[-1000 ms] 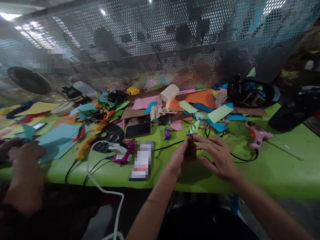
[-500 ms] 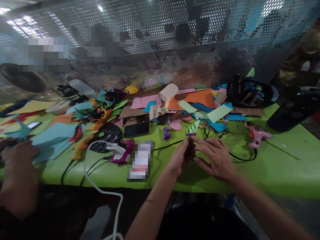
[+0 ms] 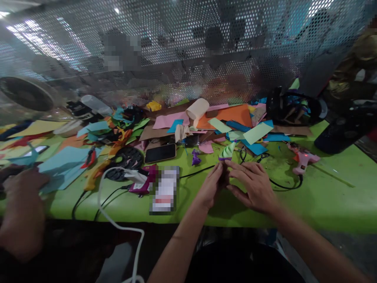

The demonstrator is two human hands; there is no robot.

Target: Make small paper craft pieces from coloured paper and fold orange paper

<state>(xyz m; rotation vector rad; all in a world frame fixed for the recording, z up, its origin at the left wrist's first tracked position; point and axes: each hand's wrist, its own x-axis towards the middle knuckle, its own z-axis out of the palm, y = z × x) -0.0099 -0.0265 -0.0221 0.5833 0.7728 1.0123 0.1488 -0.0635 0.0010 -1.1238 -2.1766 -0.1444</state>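
Both my hands meet over the green table (image 3: 324,196) near its front edge. My left hand (image 3: 210,186) is closed in a pinch on a small dark piece whose top edge looks purple, too small to name. My right hand (image 3: 255,184) touches the same piece with thumb and forefinger while its other fingers spread out. Just behind them lies a light green paper cone with a purple base (image 3: 228,151), and a purple folded scrap (image 3: 195,157) is left of it.
A pink glue gun (image 3: 302,159) with a black cord lies to the right. A phone (image 3: 160,153), a white cable (image 3: 118,220), a black reel (image 3: 126,157) and heaps of coloured paper (image 3: 232,116) cover the back. Another person's arm (image 3: 20,212) rests at the left.
My hands have stayed together on the small piece, with only slight finger shifts. The other person's hand at the left has moved a little.
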